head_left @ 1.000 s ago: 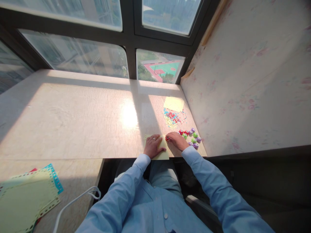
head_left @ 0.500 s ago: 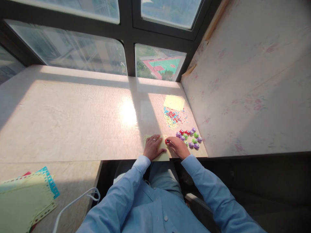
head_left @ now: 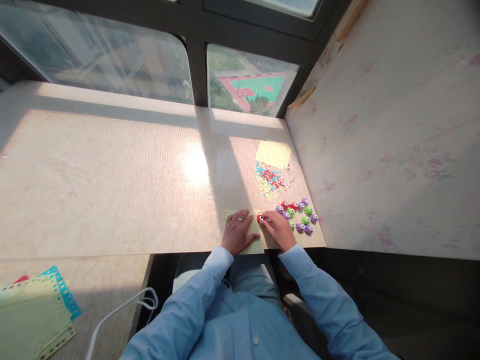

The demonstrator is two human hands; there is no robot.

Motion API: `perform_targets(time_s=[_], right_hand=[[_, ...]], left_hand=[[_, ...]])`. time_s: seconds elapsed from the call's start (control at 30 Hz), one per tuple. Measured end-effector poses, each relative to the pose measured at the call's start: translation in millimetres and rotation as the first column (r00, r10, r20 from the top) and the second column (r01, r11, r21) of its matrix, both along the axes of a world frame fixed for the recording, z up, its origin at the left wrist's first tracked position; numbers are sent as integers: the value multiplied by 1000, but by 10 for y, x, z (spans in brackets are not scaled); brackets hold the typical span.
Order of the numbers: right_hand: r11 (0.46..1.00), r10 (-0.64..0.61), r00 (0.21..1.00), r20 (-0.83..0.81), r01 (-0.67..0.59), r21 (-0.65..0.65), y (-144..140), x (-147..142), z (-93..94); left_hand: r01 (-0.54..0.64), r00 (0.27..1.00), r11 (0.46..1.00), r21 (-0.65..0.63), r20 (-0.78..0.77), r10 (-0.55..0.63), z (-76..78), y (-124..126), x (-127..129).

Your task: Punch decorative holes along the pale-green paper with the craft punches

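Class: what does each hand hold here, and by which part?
The right hand grips a small red plastic paper punch with its fingertips at its sides. The left hand holds nothing; it presses flat on the yellow paper sheet.

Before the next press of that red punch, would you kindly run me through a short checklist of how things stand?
1. Left hand flat on the yellow sheet, pinning it: ok.
2. Right hand on the red punch: ok.
3. Punch at the sheet's right edge: ok; whether the paper sits in its slot: cannot tell.
4. Spare punches right of the hand, apart from the sheet: ok.
5. Confetti pile farther back, off the sheet: ok.
6. Sheet's near edge overhangs the table: not ok.
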State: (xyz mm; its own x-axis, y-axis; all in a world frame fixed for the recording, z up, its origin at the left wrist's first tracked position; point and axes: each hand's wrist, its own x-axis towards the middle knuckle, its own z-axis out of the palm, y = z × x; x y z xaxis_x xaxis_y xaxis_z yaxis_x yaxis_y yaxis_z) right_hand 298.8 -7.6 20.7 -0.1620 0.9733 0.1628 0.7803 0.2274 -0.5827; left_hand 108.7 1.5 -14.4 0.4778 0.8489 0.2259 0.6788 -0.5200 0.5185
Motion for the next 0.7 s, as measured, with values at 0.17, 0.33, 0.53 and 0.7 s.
perform_targets(time_s=[0.17,0.33,0.53,0.7], right_hand=[[998,-35,999,-7,35,-52,-33,-15,39],[996,-61,998,-3,61,-62,-48,-37,51],[996,-59,998,-14,58,-64,-16,-36,36],[995,-58,998,-35,55,-79,-18,-21,25]], left_hand=[[5,1000,1000,-23,14,-5,35,-5,5],[-5,1000,999,-41,26,6,63,-3,6],[2,1000,999,-46,17,-1,64,-8,3],[-3,1000,999,-47,28,4,62,-10,3]])
